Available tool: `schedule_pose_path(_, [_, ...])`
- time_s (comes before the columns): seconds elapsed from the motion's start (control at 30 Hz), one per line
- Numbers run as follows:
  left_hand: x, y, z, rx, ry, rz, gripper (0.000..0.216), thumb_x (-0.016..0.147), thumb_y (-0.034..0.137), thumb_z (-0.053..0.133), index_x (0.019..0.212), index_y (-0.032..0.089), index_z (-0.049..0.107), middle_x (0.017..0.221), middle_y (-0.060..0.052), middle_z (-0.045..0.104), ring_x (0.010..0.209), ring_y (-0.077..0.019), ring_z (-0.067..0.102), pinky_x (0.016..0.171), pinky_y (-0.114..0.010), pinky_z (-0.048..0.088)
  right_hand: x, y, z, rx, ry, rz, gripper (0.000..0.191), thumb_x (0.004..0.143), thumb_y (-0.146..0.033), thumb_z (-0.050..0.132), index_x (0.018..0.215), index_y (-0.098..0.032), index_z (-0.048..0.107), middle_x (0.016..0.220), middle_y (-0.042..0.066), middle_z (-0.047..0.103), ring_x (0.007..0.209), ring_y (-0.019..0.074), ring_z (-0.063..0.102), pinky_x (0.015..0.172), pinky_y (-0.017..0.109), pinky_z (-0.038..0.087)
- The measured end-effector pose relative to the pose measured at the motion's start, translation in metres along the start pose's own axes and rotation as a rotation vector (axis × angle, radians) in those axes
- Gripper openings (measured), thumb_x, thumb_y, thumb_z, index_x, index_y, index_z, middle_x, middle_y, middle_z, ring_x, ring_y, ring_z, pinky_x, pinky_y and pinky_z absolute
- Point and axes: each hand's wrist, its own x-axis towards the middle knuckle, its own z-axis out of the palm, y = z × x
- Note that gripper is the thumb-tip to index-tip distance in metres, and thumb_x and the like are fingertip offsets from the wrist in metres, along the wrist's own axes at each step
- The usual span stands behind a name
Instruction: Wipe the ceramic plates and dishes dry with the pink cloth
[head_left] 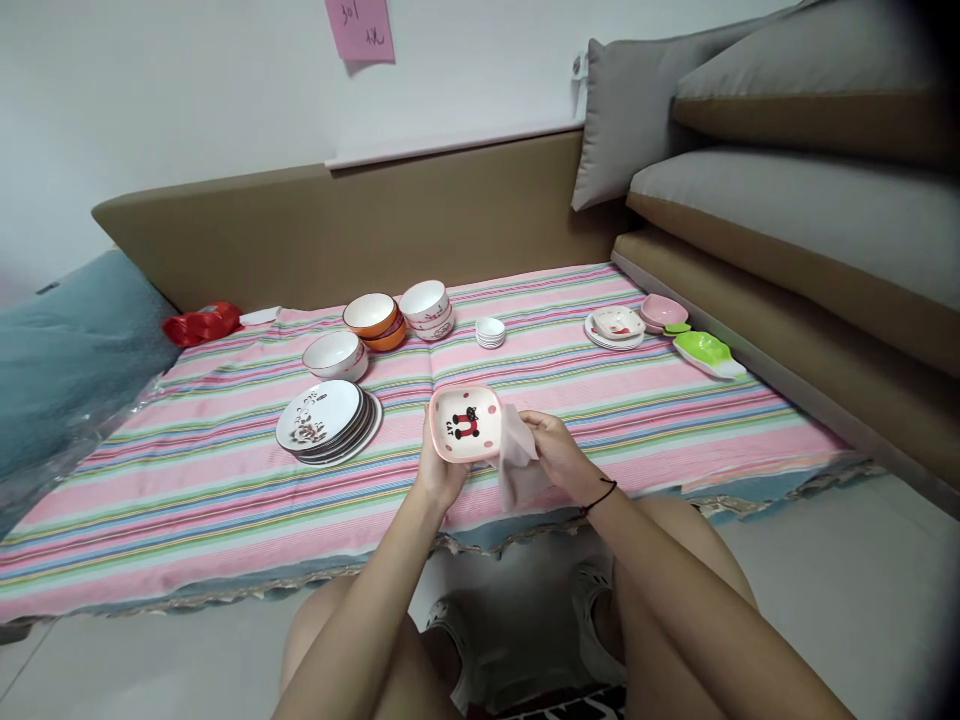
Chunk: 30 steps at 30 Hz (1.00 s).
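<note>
A squarish bowl with a pink rim and a cat picture [466, 424] is held up in front of me, tilted so its inside faces me. My left hand [442, 468] grips it at the left and underneath, the fingers partly hidden behind it. A thin whitish cloth [519, 462] hangs over the bowl's right edge. My right hand [553, 446] is closed on that cloth by its right side. Left of the bowl, a stack of flower-patterned plates [321, 418] lies on the striped cloth [405, 480].
Bowls with orange outsides [375, 318], white patterned bowls [426, 306] and red-rimmed bowls [334, 356] stand toward the back. Small white dishes [490, 332] sit mid-back. At right are a pink bowl [663, 310], a dish on a plate [618, 322] and a green leaf-shaped dish [706, 352]. Cushions [780, 210] rise at right.
</note>
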Motion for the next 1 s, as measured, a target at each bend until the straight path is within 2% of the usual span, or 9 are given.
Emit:
schedule_pose_path(0.13, [-0.002,-0.004,0.002,0.092,0.029,-0.020,0.043,0.085,0.050,0.049,0.104,0.015,0.066,0.098,-0.010,0.070,0.083,-0.0262,0.065,0.063,-0.038,0.055,0.003,-0.005,-0.004,-0.012,0.047,-0.028,0.017,0.054,-0.026,0.069,0.068,-0.016,0.070,0.070,0.001,0.063,0.061,0.0127,0.049,0.055,0.025,0.036])
schedule_pose_path(0.33, [-0.002,-0.010,0.005,0.154,0.128,0.091,0.039,0.085,0.048,0.050,0.093,0.015,0.069,0.089,-0.009,0.071,0.078,-0.0215,0.065,0.065,-0.030,0.053,0.003,-0.008,-0.004,-0.016,0.085,-0.013,0.017,0.052,-0.029,0.073,0.060,-0.015,0.065,0.058,-0.002,0.055,0.054,0.0099,0.042,0.052,0.025,0.031])
schedule_pose_path(0.5, [-0.001,-0.010,0.008,0.035,0.205,0.190,0.033,0.084,0.042,0.050,0.088,0.015,0.068,0.081,-0.006,0.071,0.071,-0.0190,0.065,0.063,-0.029,0.053,-0.003,-0.003,0.001,-0.012,0.043,0.012,0.019,0.054,-0.029,0.071,0.067,-0.016,0.068,0.064,-0.001,0.059,0.057,0.0114,0.047,0.053,0.024,0.036])
schedule_pose_path(0.6, [0.000,-0.007,0.007,-0.031,0.196,0.254,0.026,0.079,0.037,0.054,0.087,0.016,0.067,0.076,-0.004,0.069,0.067,-0.0181,0.064,0.059,-0.028,0.051,-0.006,0.005,0.004,-0.013,-0.009,0.067,0.018,0.056,-0.027,0.069,0.070,-0.016,0.068,0.064,0.000,0.060,0.056,0.0121,0.049,0.052,0.024,0.036])
schedule_pose_path(0.7, [0.003,-0.005,0.004,-0.018,0.180,0.275,0.025,0.077,0.036,0.056,0.088,0.016,0.066,0.078,-0.004,0.070,0.067,-0.0186,0.064,0.058,-0.027,0.050,-0.006,0.008,0.006,-0.003,-0.005,0.072,0.017,0.055,-0.024,0.068,0.070,-0.016,0.069,0.064,0.000,0.060,0.056,0.0117,0.048,0.051,0.024,0.036])
schedule_pose_path(0.9, [0.004,-0.009,0.001,0.129,0.111,0.200,0.025,0.072,0.037,0.064,0.084,0.016,0.066,0.076,-0.003,0.070,0.067,-0.0188,0.063,0.063,-0.029,0.049,0.001,-0.007,-0.001,-0.016,0.095,-0.038,0.017,0.056,-0.029,0.070,0.066,-0.016,0.066,0.063,-0.001,0.058,0.056,0.0111,0.046,0.052,0.024,0.035])
schedule_pose_path(1.0, [-0.001,-0.015,0.000,0.232,0.079,0.061,0.030,0.068,0.045,0.068,0.074,0.016,0.066,0.068,-0.004,0.068,0.066,-0.0201,0.062,0.063,-0.029,0.047,0.003,-0.011,-0.006,-0.045,0.116,-0.050,0.016,0.056,-0.027,0.071,0.063,-0.015,0.065,0.059,-0.002,0.055,0.053,0.0095,0.043,0.050,0.023,0.032])
